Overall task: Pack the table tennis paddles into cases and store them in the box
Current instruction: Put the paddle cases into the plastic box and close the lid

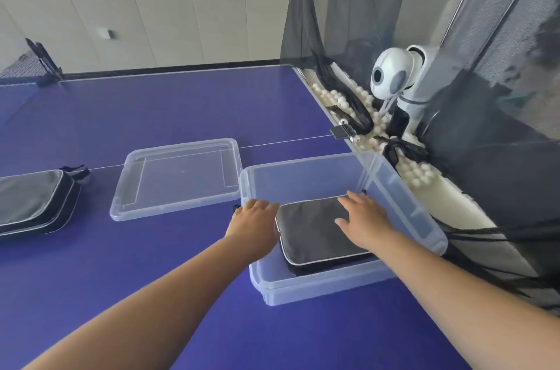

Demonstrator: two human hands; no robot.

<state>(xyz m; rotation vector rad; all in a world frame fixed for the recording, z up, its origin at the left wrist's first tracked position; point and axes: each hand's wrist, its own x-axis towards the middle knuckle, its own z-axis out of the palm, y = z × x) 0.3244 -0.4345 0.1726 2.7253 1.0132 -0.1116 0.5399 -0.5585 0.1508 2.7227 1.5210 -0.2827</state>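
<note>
Blue table tennis table (pixel 127 115) is filling most of the head view, with a pale panelled wall behind it and a dark catch net (pixel 485 97) hanging at the right edge. A white ball-feeding machine (pixel 394 75) is standing inside this net, and many white balls (pixel 415 172) are lying below it.

A clear plastic box (pixel 403 188) is sitting on the table near the right edge. A black paddle case (pixel 315 233) is lying flat on its bottom. The right hand (pixel 363 218) is resting on top of this case with the fingers straight and spread, gripping nothing. The left hand (pixel 254 221) is reaching over the left wall of the box, its fingers relaxed beside the case edge; whether it is touching the case, I cannot tell.

The clear lid (pixel 177 178) is lying just left of the box. A second black paddle case (pixel 33 203) is lying well apart, at the left edge.
</note>
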